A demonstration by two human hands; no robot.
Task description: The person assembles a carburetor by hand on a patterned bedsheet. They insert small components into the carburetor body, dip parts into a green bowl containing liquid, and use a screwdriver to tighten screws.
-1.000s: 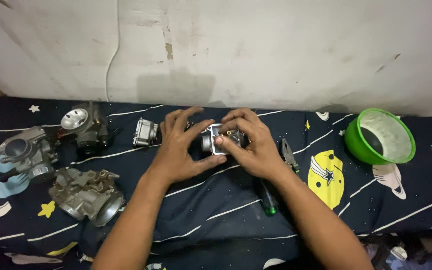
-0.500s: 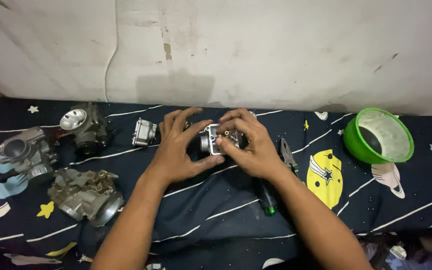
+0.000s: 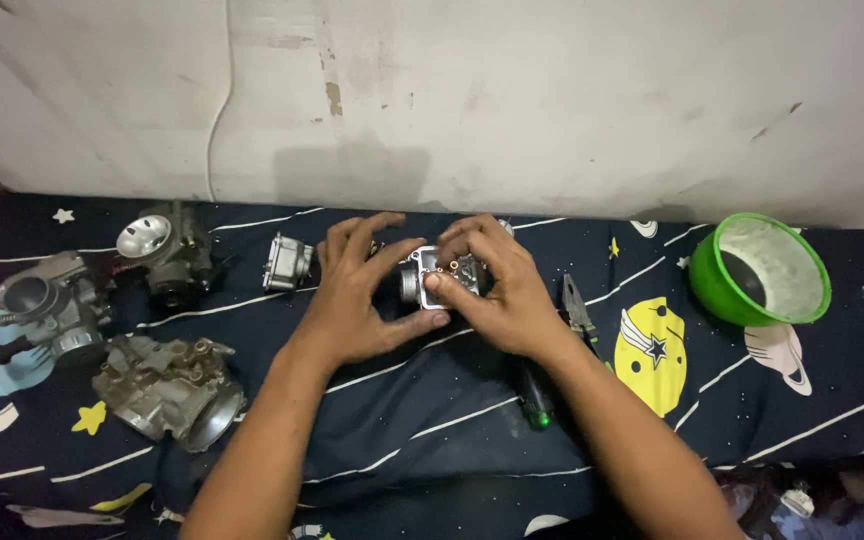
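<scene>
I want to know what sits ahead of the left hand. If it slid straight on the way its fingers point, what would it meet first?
The left hand points up and right, and its fingers already touch the small metal carburetor held with the right hand. Beyond that, probably the wall; depth is unclear.

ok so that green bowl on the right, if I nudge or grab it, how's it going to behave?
The green bowl looks like thin plastic, so it is probably light and slides easily. It sits tilted on the soft space-print cloth, so a push may well rock or tip it. Its rounded wall might let it roll a little. It stands apart from both hands.
</scene>
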